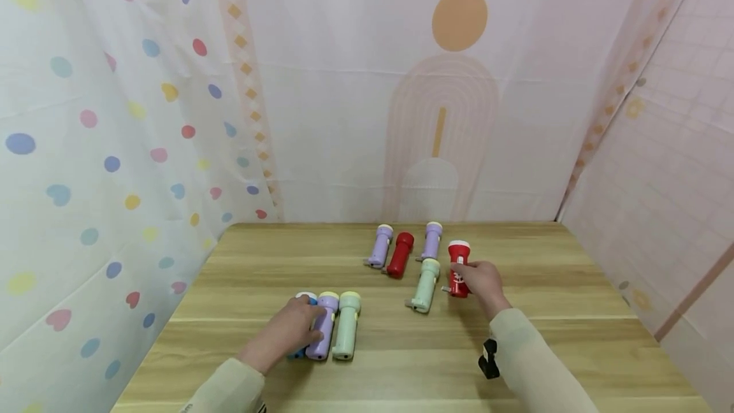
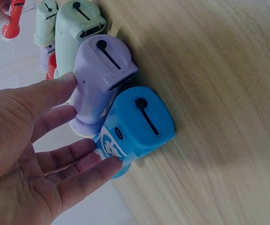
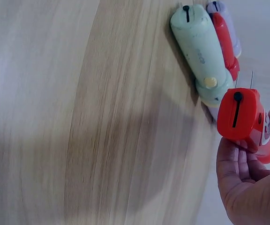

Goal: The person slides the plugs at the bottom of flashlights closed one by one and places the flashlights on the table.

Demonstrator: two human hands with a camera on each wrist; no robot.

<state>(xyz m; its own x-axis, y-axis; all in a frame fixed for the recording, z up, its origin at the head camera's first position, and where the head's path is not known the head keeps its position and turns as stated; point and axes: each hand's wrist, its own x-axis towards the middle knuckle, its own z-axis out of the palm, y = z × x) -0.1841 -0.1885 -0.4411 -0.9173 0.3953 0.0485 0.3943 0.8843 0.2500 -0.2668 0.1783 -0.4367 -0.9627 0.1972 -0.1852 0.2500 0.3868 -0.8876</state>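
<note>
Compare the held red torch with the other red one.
Held red torch is in the right hand; other red torch lies on the table.
Held one has a white rim; other's is red.
Held one shows white print; other's visible side looks plain.
Shared: red body, metal prongs out.

We see soft, even brightness in the head view and dimmer wrist views. In the right wrist view, soft-edged shadows cross the table [image 3: 111, 154], with a pale sheen at left.
</note>
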